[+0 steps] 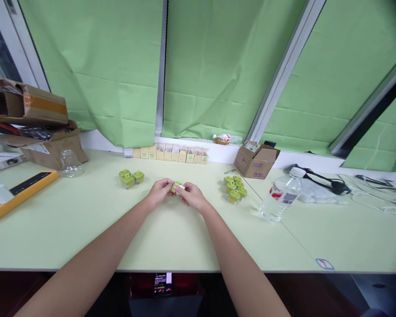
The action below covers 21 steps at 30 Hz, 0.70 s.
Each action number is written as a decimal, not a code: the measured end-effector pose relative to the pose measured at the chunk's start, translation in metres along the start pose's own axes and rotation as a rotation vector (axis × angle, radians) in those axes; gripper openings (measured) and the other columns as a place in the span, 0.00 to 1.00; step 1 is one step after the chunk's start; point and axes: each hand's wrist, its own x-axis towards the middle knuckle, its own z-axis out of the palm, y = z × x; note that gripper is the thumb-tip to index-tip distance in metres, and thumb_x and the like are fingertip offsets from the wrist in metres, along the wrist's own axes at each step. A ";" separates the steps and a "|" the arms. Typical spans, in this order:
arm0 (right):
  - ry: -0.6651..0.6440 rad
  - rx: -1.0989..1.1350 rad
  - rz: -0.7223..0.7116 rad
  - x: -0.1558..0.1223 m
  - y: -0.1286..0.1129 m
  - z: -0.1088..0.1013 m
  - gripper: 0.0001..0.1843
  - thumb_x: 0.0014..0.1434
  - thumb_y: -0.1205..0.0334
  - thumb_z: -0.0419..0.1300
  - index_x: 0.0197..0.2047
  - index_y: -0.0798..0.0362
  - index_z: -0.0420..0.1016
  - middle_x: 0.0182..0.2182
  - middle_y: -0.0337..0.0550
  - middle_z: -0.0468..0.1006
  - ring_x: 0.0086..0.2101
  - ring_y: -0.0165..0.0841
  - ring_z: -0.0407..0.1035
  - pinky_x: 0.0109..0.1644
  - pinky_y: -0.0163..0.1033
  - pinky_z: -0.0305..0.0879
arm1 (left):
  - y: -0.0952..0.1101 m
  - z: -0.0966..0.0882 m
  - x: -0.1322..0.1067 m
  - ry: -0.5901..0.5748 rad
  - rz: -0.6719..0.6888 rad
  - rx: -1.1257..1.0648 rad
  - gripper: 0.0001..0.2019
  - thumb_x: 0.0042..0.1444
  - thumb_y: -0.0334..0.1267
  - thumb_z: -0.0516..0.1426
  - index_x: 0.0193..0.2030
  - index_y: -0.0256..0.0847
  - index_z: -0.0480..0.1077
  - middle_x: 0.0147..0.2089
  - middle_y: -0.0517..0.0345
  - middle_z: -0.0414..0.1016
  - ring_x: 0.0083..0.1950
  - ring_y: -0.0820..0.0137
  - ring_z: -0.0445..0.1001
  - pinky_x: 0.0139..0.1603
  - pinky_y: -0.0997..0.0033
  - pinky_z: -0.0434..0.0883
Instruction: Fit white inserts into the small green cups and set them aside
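Above the middle of the table, my left hand (159, 192) and my right hand (194, 196) close their fingers round one small green-lidded container (176, 186) between them. Something white shows on it by my right thumb; I cannot make out what it is. To the left of my hands stand three similar clear containers with green lids (127, 179), grouped together. A larger cluster of several such containers (234, 190) is to the right. Behind my hands runs a row of small beige cardboard boxes (171, 154), some with open tops and some with green labels.
On the right are a large water bottle (282, 196), an opened carton (255, 162) and cables (379, 187). Left are stacked cartons (46, 149), a clear jar (70, 165) and a yellow-and-black device (29, 189). A bottle (229, 138) lies on the sill; a phone (163, 284) is below the table edge.
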 end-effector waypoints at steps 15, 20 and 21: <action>0.058 -0.059 -0.066 -0.003 -0.003 -0.001 0.29 0.50 0.34 0.60 0.23 0.55 0.67 0.17 0.36 0.69 0.20 0.25 0.60 0.24 0.31 0.53 | 0.005 0.004 -0.002 0.018 -0.047 -0.028 0.18 0.46 0.50 0.65 0.31 0.36 0.71 0.31 0.57 0.74 0.31 0.71 0.72 0.36 0.67 0.73; 0.052 -0.042 -0.097 -0.002 -0.003 -0.001 0.30 0.50 0.33 0.59 0.22 0.54 0.63 0.16 0.33 0.64 0.19 0.24 0.54 0.23 0.31 0.50 | 0.002 0.002 -0.001 -0.004 -0.074 -0.061 0.18 0.46 0.50 0.65 0.33 0.36 0.72 0.31 0.56 0.74 0.32 0.71 0.73 0.38 0.67 0.72; 0.051 -0.040 -0.103 -0.002 -0.003 -0.001 0.30 0.50 0.33 0.59 0.21 0.54 0.63 0.16 0.33 0.63 0.19 0.24 0.53 0.22 0.31 0.49 | 0.002 0.001 -0.001 -0.010 -0.078 -0.070 0.17 0.46 0.49 0.65 0.33 0.36 0.72 0.32 0.56 0.74 0.32 0.71 0.73 0.38 0.68 0.72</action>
